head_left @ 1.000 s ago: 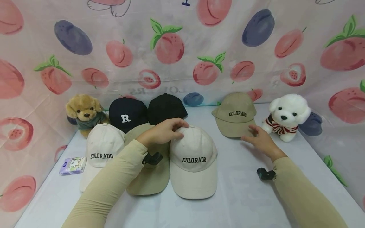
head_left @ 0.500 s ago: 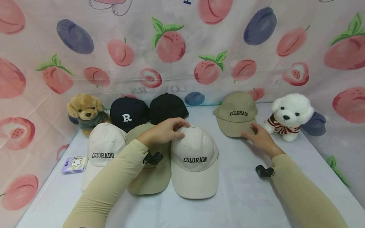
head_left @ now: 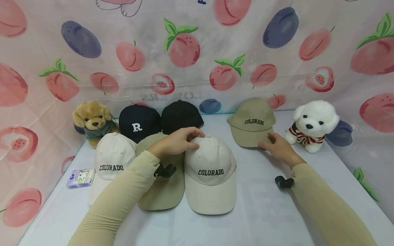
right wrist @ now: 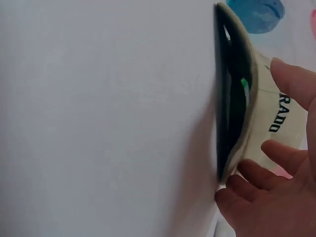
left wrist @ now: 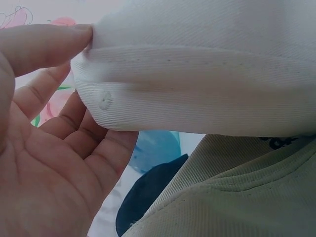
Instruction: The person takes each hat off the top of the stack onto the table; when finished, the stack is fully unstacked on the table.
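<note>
In the head view, my left hand (head_left: 175,141) is at the crown of a cream baseball cap (head_left: 210,171) lettered COLORADO. The left wrist view shows the thumb (left wrist: 59,42) against the fabric of the cream cap (left wrist: 197,89) and the fingers reaching behind it. My right hand (head_left: 281,148) is at the right side of a khaki COLORADO cap (head_left: 253,119) at the back, touching its brim. In the right wrist view, the fingers (right wrist: 261,175) are spread along one end of the khaki cap (right wrist: 261,113), with the thumb apart above.
Left of the cream cap lie a second khaki cap (head_left: 163,194) and a white COLORADO cap (head_left: 114,153). Behind are a navy cap (head_left: 138,119) and a black cap (head_left: 181,116). Plush dogs, brown (head_left: 92,119) and white (head_left: 315,119), flank them; a tissue pack (head_left: 80,178) lies left.
My right hand has moved up against the khaki cap's brim, and that cap has shifted slightly left, away from the white plush dog. The left hand and the cream cap stay put.
</note>
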### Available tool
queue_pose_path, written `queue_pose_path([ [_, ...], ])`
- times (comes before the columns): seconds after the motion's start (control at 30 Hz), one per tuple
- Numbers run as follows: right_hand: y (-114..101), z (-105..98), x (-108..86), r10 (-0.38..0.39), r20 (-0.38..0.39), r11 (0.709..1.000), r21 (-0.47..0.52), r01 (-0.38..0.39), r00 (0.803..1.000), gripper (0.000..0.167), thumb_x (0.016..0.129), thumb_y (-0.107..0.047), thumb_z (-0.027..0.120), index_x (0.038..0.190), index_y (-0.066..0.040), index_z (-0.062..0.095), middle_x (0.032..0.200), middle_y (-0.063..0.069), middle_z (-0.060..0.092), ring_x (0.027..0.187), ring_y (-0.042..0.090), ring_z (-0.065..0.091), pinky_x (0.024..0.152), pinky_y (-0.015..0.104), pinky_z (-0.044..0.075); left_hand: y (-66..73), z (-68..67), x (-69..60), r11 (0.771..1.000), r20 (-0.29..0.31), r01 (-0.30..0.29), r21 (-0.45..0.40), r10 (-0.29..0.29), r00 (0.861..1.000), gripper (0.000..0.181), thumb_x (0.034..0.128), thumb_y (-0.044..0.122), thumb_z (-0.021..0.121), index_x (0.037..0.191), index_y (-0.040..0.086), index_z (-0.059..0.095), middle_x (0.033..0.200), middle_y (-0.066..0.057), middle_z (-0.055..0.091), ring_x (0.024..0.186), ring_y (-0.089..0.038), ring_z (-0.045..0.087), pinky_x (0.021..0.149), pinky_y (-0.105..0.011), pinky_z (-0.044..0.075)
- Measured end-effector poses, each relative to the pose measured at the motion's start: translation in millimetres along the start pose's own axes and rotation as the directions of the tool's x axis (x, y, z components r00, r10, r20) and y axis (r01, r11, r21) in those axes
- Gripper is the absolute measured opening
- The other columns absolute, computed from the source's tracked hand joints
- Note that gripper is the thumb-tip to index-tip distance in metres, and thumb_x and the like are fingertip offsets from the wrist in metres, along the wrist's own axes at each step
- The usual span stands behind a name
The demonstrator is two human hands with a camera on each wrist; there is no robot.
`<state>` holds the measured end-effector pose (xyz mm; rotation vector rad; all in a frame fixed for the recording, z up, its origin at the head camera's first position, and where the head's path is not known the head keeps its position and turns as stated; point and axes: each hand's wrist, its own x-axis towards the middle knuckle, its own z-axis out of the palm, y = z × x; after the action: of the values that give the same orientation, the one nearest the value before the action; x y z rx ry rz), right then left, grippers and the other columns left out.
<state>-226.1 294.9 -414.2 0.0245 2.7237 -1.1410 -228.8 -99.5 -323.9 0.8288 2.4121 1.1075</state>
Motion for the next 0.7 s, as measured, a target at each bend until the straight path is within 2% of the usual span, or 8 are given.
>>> queue_pose_path([
  [0.4,1.5,-0.6,11.7,0.028,0.002,1.0,-0.007,-0.028,1.0,0.098,0.096,-0.044,0.065,0.154,0.013,0.01,0.157,0.034,0.018,0.146,0.048,0.014,0.115,0.058,0.016,-2.8,0.8,2.3,1.0,0.009,0.001,-0.008,-0.001,1.0,0.035,0.0961,0.009,0.067,0.13,0.009,0.061,0.129,-0.008,0.06,0.111,-0.021,0.053,0.098,-0.035,0.047],
  [0.7,-1.4,2.4,12.7,0.003,0.002,0.999,-0.04,-0.003,1.0,0.097,0.095,-0.045,0.066,0.154,0.013,0.014,0.157,0.033,0.021,0.145,0.049,0.015,0.115,0.058,0.016,-2.3,0.5,1.4,1.0,0.006,0.01,-0.003,-0.01,1.0,0.035,0.0959,0.009,0.068,0.13,0.009,0.061,0.131,-0.008,0.06,0.114,-0.021,0.053,0.101,-0.037,0.046],
])
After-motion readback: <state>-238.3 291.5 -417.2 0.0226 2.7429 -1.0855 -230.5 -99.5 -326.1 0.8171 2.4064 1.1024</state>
